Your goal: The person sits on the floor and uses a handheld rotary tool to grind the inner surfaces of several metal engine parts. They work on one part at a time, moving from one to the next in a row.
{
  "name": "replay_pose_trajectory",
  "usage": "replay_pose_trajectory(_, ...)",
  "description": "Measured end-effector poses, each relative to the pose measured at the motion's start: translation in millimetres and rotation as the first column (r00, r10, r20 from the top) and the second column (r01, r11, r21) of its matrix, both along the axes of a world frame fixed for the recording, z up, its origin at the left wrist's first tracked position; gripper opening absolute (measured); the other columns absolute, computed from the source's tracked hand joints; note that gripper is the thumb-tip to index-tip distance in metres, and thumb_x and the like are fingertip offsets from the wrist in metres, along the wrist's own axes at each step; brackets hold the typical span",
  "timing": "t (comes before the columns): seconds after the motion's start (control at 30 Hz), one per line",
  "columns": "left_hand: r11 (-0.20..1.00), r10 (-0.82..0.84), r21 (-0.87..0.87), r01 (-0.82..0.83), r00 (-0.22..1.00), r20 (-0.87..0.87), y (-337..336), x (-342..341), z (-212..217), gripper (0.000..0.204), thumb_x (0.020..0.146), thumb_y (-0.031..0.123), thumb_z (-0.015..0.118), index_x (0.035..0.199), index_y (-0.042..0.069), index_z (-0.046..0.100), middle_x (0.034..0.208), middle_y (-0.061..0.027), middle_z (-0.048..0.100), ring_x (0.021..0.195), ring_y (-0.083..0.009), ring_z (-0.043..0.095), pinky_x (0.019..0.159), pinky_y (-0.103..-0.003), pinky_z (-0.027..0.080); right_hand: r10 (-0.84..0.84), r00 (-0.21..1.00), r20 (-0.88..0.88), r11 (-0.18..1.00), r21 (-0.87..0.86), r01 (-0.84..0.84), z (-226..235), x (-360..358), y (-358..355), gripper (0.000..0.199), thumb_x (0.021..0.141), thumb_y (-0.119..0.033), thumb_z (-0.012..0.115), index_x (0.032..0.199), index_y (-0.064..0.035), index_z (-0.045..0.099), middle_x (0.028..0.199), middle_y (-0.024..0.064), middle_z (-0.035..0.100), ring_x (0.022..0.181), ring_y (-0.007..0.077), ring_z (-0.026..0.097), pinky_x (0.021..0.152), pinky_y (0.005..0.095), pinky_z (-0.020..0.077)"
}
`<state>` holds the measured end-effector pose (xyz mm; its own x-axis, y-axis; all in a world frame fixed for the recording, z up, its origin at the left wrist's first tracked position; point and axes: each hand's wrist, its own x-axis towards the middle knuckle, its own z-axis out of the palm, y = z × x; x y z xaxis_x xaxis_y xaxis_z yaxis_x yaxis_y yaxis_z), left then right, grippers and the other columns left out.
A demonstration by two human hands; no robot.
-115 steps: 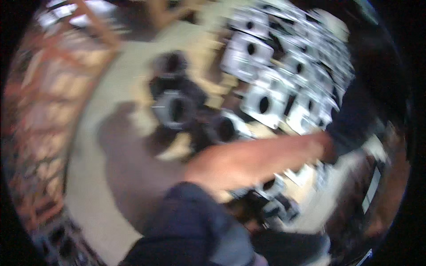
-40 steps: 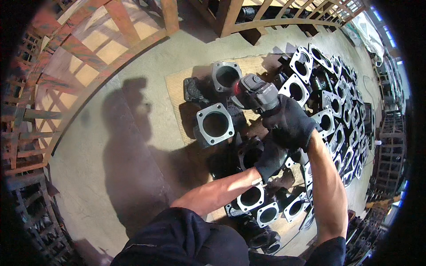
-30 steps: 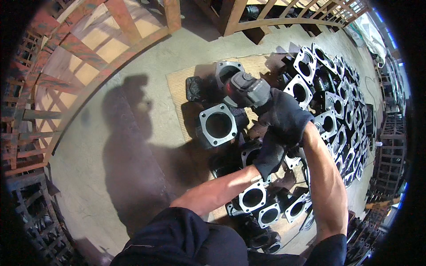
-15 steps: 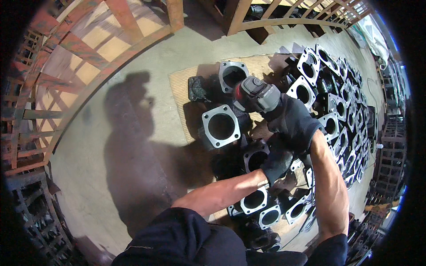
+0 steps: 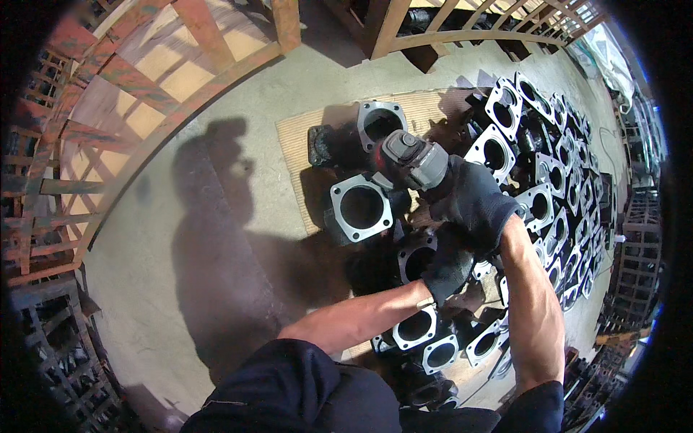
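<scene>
- Our right hand (image 5: pixel 473 202), gloved black, has its grip closed round a grey grinder (image 5: pixel 413 160), which sits over the castings at the centre of view.
- Our left hand (image 5: pixel 447 263), also gloved, lies just at 6 o'clock of the right one; we cannot tell whether its grip is closed on anything.
- A square-flanged casting (image 5: pixel 361 209) lies at 8 o'clock of the grinder, on cardboard (image 5: pixel 296 141) on the floor (image 5: pixel 144 238).
- More castings (image 5: pixel 548 144) run from 2 to 4 o'clock.
</scene>
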<state>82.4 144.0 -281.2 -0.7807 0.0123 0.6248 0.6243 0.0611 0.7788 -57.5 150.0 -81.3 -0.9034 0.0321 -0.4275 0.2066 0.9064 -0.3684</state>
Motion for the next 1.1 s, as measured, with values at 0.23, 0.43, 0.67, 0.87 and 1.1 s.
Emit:
replay_pose_trajectory(0.23, 0.909, -0.417, 0.24, 0.342, 0.725, 0.547, -22, -54, 3, 0.04, 0.096, 0.014, 0.058, 0.132, -0.001, 0.05, 0.128, -0.0132, 0.056, 0.118, -0.0227, 0.05, 0.103, -0.032, 0.041, -0.005, 1.0, -0.009, 0.998, -0.066, 0.005, -18, -33, -15, 0.046, 0.063, -0.015, 0.079, 0.104, 0.0001, 0.064, 0.096, 0.0182, 0.071, 0.092, 0.032, 0.068, 0.085, 0.036, 0.0519)
replay_pose_trajectory(0.43, 0.423, -0.886, 0.905, -0.045, 0.186, 0.424, -60, -122, 78, 0.029, 0.094, 0.009, 0.06, 0.122, 0.0, 0.057, 0.104, -0.0048, 0.064, 0.091, -0.0123, 0.059, 0.074, -0.026, 0.052, 0.107, 0.994, 0.011, 0.993, 0.048, -0.107, -13, -80, -7, 0.041, 0.07, -0.031, 0.076, 0.098, -0.0006, 0.072, 0.102, 0.0258, 0.069, 0.102, 0.0407, 0.066, 0.091, 0.0417, 0.0512)
replay_pose_trajectory(0.67, 0.59, -0.795, 0.801, 0.097, 0.245, 0.556, -56, -126, 100, 0.022, 0.093, 0.01, 0.06, 0.113, 0.002, 0.065, 0.098, -0.0044, 0.067, 0.08, -0.0109, 0.062, 0.069, -0.027, 0.053, 0.05, 0.996, -0.08, 0.995, 0.092, -0.043, -17, -79, 11, 0.029, 0.066, -0.017, 0.074, 0.089, 0.0008, 0.07, 0.082, 0.0199, 0.07, 0.078, 0.0306, 0.068, 0.075, 0.038, 0.0527)
replay_pose_trajectory(0.87, 0.67, -0.729, 0.724, 0.164, 0.329, 0.601, -50, -98, 83, 0.033, 0.098, 0.014, 0.053, 0.128, 0.0, 0.054, 0.115, -0.0078, 0.062, 0.1, -0.0147, 0.06, 0.083, -0.028, 0.052, -0.022, 1.0, -0.019, 1.0, 0.006, 0.023, -20, -57, 2, 0.036, 0.064, -0.016, 0.078, 0.096, -0.0008, 0.069, 0.094, 0.0216, 0.071, 0.09, 0.033, 0.069, 0.082, 0.0381, 0.0535)
replay_pose_trajectory(1.1, 0.603, -0.795, 0.793, 0.088, 0.143, 0.589, -27, -102, 35, 0.031, 0.099, 0.015, 0.054, 0.126, -0.001, 0.055, 0.112, -0.0087, 0.062, 0.092, -0.0158, 0.06, 0.076, -0.028, 0.051, -0.009, 1.0, -0.019, 1.0, -0.007, 0.009, -16, -67, -8, 0.035, 0.061, -0.015, 0.078, 0.092, -0.0009, 0.069, 0.085, 0.0205, 0.071, 0.083, 0.0355, 0.068, 0.078, 0.0381, 0.0534)
